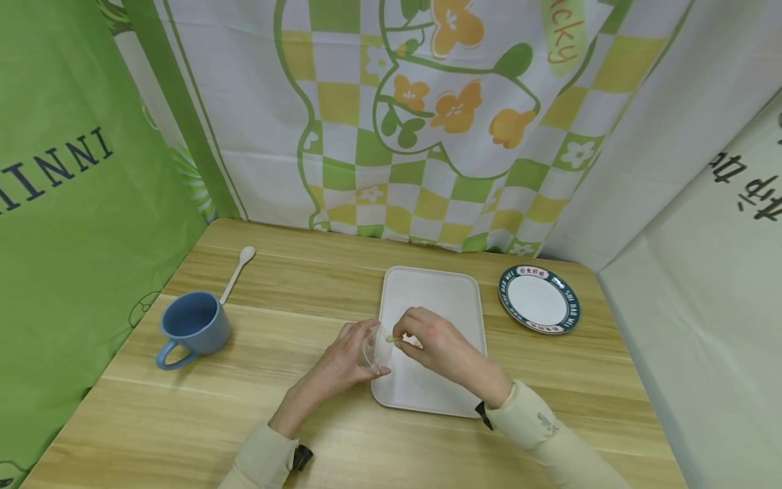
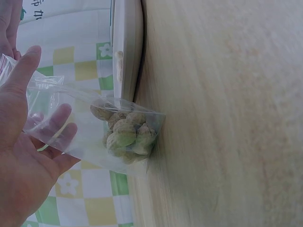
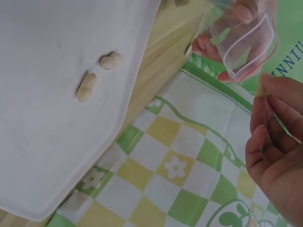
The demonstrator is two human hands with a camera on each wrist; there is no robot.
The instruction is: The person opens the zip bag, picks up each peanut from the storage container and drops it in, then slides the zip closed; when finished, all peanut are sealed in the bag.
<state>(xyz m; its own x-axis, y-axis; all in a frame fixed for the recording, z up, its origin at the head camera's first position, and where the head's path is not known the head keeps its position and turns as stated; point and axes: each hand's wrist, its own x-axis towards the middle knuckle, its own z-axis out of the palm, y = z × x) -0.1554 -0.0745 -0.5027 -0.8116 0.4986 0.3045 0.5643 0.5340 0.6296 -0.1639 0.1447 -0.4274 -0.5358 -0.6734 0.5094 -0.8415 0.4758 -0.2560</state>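
Observation:
My left hand (image 1: 342,358) grips a clear zip bag (image 2: 90,142) near its top, and the mouth gapes toward my right hand (image 1: 441,346). Several unshelled peanuts (image 2: 124,133) lie in the bottom of the bag, low over the table. Between thumb and fingertips my right hand pinches one peanut (image 3: 261,91), just outside the bag's mouth. Two more peanuts, one plump (image 3: 86,87) and one smaller (image 3: 111,60), lie on the pale tray (image 1: 434,292) beneath the right hand. In the head view the hands partly hide the bag.
A blue mug (image 1: 195,324) stands at the left, with a white spoon (image 1: 237,275) lying behind it. Right of the tray is a plate (image 1: 537,299) with a dark green rim. Patterned curtains (image 1: 415,190) hang along the table's back edge.

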